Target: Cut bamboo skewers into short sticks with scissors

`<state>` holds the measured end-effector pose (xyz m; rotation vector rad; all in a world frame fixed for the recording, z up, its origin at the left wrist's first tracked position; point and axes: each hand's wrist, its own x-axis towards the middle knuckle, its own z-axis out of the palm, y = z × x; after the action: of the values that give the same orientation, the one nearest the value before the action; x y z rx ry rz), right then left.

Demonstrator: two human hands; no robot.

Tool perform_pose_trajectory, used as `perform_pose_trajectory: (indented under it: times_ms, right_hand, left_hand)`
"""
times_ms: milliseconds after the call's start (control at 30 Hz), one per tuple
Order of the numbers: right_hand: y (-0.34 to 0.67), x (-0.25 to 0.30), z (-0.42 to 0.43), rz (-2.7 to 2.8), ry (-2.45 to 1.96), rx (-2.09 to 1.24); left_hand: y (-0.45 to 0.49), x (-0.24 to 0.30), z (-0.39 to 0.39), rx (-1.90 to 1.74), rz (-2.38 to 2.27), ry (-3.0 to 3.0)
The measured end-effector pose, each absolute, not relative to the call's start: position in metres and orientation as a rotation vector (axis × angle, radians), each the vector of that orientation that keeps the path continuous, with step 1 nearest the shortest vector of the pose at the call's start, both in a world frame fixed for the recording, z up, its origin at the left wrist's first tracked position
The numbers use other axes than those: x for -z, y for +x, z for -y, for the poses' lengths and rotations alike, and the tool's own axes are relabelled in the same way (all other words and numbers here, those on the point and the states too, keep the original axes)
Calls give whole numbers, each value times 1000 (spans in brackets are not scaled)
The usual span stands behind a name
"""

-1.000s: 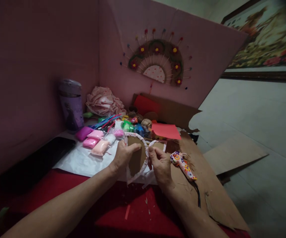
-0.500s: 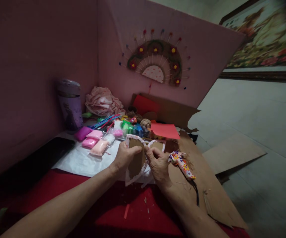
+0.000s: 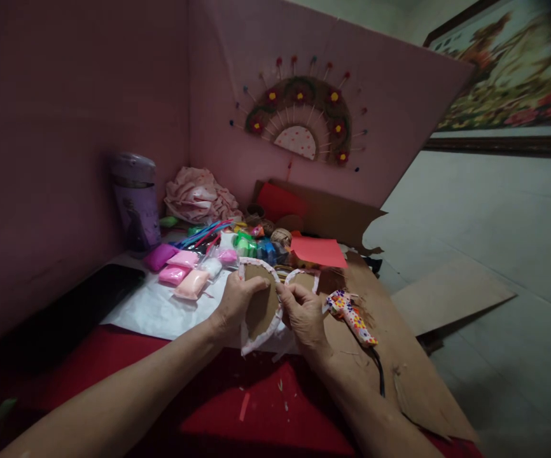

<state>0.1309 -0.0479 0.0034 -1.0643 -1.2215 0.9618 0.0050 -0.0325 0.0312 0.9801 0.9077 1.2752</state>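
A brown cardboard piece (image 3: 262,304) with white-and-pink fabric folded over its edge is held upright above the table. My left hand (image 3: 238,302) grips its left side, thumb lying across the cardboard. The fingers of my right hand (image 3: 303,312) pinch the fabric edge on its right side. Just behind my right hand lies a second fabric-edged cardboard piece (image 3: 305,280), partly covered by that hand. A glue gun with a flowered cover (image 3: 352,316) rests to the right of my right hand, its black cord running toward me.
Brown cardboard (image 3: 399,356) covers the table's right side. Bags of coloured clay (image 3: 191,284) lie on white paper (image 3: 161,312) at left. Beyond them are a purple tumbler (image 3: 135,203), crumpled pink fabric (image 3: 202,194), twine (image 3: 281,236) and red paper (image 3: 318,251). A pink panel (image 3: 375,127) stands behind.
The left thumb has shifted slightly left along the cardboard, and my right fingers have moved a little left and down its edge. The cardboard piece has turned slightly.
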Motion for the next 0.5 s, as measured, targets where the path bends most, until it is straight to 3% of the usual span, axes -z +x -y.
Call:
perform_pose_trajectory:
  times_ms: [500]
  right_hand:
    - [127,-9,53,1098,-896,-1298]
  left_hand:
    - [0,-30,24,-1302,-933,781]
